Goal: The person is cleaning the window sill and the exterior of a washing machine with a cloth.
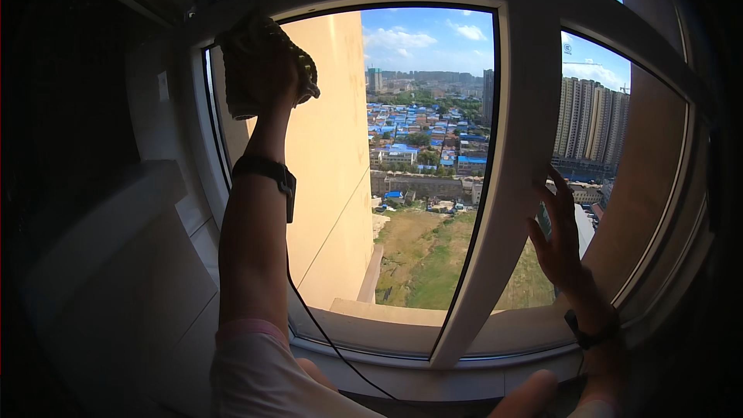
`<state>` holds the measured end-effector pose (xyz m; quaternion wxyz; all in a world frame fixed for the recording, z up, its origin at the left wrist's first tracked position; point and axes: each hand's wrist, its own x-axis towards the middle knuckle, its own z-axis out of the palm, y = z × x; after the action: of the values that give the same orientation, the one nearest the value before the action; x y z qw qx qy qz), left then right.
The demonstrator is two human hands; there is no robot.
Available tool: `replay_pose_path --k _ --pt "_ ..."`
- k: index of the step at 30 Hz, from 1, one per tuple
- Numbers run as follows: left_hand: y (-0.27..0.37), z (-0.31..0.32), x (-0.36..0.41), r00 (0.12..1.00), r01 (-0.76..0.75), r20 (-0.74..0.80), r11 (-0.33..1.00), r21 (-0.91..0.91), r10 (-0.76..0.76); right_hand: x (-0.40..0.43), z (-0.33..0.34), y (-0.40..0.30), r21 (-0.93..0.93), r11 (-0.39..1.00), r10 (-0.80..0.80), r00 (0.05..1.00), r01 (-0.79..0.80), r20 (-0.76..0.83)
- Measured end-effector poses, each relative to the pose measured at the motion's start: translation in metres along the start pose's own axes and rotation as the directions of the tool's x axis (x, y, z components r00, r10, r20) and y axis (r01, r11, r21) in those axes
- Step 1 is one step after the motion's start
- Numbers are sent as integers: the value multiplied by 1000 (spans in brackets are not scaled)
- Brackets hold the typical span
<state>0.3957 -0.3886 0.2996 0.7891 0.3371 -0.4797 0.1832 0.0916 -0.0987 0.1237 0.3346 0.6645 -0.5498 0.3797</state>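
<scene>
A dark, crumpled cloth [246, 78] is held in my left hand [277, 78], up at the top left corner of the left window pane [429, 186]. The cloth covers that corner and overlaps the pale window frame [200, 98]. My right hand [557, 232] has its fingers apart and holds nothing. Its fingertips are at the upright mullion [516, 145] between the two panes; whether they press on it I cannot tell. Behind that hand is the narrower right pane [592, 128].
A thin black cable [342, 354] hangs from my left arm across the window's lower part. Below the panes runs a tiled sill [464, 386], with my knees close to it. A tiled ledge [133, 197] is at left. Outside, far below, are grass and buildings.
</scene>
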Motion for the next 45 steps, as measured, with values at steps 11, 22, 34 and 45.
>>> replay_pose_path --k 11,22,34,45 --pt "66 124 -57 968 -90 215 978 -189 131 17 83 0 60 998 39 841 -8 -539" --pt "265 52 -138 846 -129 408 875 -467 343 2 88 22 303 951 190 664 58 -724" --pt "194 -25 -254 800 -118 336 679 -724 497 -31 117 14 559 820 377 617 124 -691" --pt "183 -35 -259 761 -84 419 716 -693 495 -62 124 7 428 900 357 702 -83 -616"
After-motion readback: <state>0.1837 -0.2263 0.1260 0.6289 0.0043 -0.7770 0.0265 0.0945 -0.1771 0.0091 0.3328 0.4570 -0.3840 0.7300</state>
